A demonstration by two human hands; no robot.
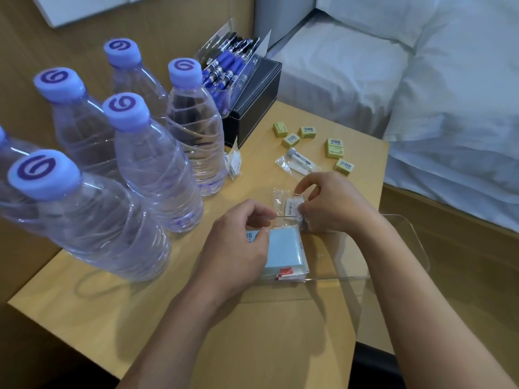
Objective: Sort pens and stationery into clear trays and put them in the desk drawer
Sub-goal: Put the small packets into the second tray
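Left hand (pixel 238 242): clenched at 7 o'clock of the clear tray (pixel 337 256), thumb and forefinger pinching the near corner of the blue pad (pixel 285 248).
Right hand (pixel 334 204): grasping a small packet (pixel 288 204) between curled fingertips, at the tray's 12 o'clock wall.
Small packet: we judge it feather-light, crinkly and slick. It is best held by the film edge or across the barcode label, as we hold it now. We cannot tell what is inside it.
Blue pad: lies flat in the tray's left end, wrapped in film. It looks light but stiff enough to slide, so we would grip it by a corner or an edge.
Clear tray: sits on the tabletop (pixel 252 318) at 4 o'clock, its right end overhanging the edge. We judge it rigid, smooth and liable to skid, so we would carry it by both long walls.
Still to sort: yellow boxes (pixel 335 148) and a wrapped eraser (pixel 299 163) at 2 o'clock. These are small, light and firm, and an easy pinch.
Pens (pixel 224 68): already in another clear tray on the black box (pixel 255 99) at 12 o'clock.
Crowding: water bottles (pixel 157 164) fill 9 to 11 o'clock, and the bed (pixel 421 80) is beyond 3 o'clock.
Drawer: not in view.
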